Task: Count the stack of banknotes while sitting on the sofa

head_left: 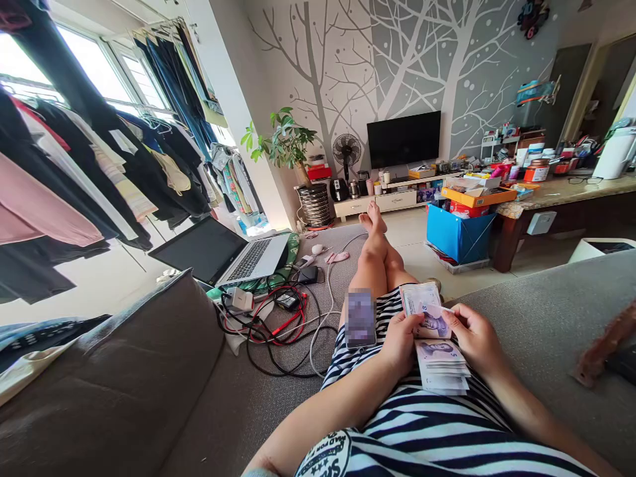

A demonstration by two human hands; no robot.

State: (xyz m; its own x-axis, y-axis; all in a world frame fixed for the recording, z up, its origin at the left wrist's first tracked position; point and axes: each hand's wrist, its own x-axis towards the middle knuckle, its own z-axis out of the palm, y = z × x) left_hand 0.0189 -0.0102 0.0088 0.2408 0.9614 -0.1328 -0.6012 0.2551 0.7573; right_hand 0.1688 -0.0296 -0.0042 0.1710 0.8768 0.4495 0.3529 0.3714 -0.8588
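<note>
My left hand (400, 341) is closed around a stack of banknotes (420, 298) above my lap, its thumb pressed on the top. Between the thumb and fingers of my right hand (474, 334) the edge of a purple banknote (437, 322) is pinched. Closer to my body, a fanned pile of purple notes (442, 364) marked 5 lies on the striped clothing. A phone (360, 318) with a blurred screen rests on my thigh, left of my hands.
Tangled black, red and white cables (293, 324) lie on the grey sofa (318, 258) beside an open laptop (256, 258). A blue box (460, 235) stands by a cluttered table (571, 192). Clothes (124, 165) hang at the left, and a television (405, 139) is at the far wall.
</note>
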